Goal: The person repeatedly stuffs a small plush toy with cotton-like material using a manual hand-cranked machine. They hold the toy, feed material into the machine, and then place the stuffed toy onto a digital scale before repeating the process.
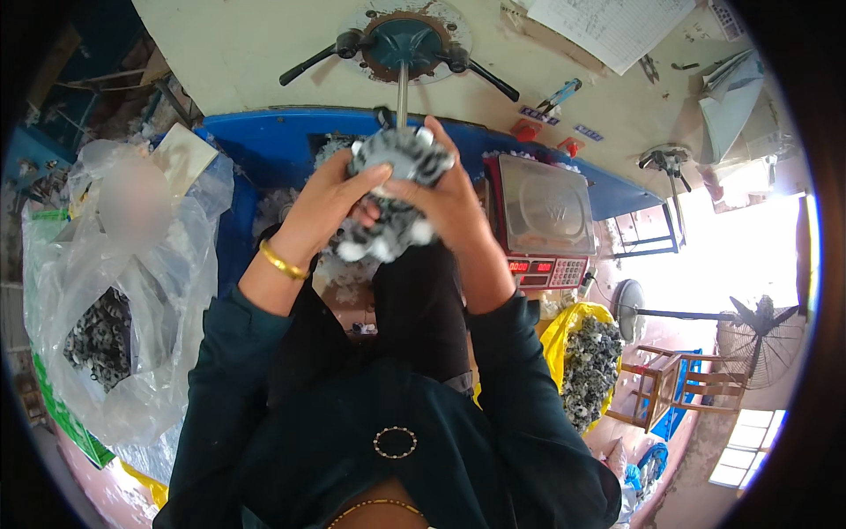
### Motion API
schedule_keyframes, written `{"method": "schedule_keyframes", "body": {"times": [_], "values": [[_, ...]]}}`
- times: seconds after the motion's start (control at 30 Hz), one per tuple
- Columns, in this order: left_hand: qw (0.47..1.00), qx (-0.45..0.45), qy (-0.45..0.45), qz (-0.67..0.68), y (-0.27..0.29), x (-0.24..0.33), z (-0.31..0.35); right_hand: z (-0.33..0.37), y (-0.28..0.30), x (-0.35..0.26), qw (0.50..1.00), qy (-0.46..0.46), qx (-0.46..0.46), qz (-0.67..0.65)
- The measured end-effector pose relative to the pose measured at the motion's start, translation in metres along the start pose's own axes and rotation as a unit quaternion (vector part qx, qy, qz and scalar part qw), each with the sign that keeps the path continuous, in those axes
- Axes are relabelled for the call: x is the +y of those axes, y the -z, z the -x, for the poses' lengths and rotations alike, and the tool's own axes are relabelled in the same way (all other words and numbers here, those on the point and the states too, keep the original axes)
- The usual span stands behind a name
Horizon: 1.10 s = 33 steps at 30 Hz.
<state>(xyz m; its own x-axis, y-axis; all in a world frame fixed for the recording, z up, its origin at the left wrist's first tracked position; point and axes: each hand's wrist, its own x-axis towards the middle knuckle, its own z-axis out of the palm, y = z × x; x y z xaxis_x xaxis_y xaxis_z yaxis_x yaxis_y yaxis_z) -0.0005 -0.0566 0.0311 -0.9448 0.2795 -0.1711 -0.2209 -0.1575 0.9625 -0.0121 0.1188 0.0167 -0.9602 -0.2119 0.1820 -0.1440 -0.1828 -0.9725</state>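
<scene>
Plush toy point(397, 189) top-mid frame, spotted gray, on thin metal tube | clear bag point(132, 300) lft, flat skins inside | L hand point(328, 201) + R hand point(449, 198) both squeezing toy | looks part puffed, feet floppy | yellow bag point(582, 353) rt, done ones.

Clad in a dark teal long-sleeved top, sleeves pushed back well short of the fingers and bunched near the elbows. Wearing a plain gold bangle point(283, 262) on the left wrist, just behind the left hand point(328, 199), with nothing worn on the right hand point(447, 196) or its wrist. Further back still, a ring-shaped beaded brooch point(395, 443) at the chest, a thin gold chain point(374, 506) at the neck, and a black cloth over the lap.
</scene>
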Motion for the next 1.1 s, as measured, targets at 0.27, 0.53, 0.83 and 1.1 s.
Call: {"method": "schedule_keyframes", "body": {"times": [0.27, 0.53, 0.83, 1.1], "values": [[0.999, 0.053, -0.009, -0.002, 0.001, -0.006, -0.006, -0.011, -0.002, 0.009, 1.000, -0.015, -0.005, -0.013], [0.996, 0.042, -0.021, 0.073, -0.002, -0.029, 0.016, 0.017, 0.002, 0.017, 0.996, 0.051, -0.019, 0.073], [0.999, 0.009, 0.037, 0.028, 0.013, -0.056, 0.061, 0.061, 0.168, 0.032, 0.943, 0.092, 0.144, 0.286], [0.996, 0.014, 0.079, 0.028, 0.016, -0.088, 0.065, 0.119, 0.300, 0.077, 0.855, 0.030, 0.354, 0.378]]}}
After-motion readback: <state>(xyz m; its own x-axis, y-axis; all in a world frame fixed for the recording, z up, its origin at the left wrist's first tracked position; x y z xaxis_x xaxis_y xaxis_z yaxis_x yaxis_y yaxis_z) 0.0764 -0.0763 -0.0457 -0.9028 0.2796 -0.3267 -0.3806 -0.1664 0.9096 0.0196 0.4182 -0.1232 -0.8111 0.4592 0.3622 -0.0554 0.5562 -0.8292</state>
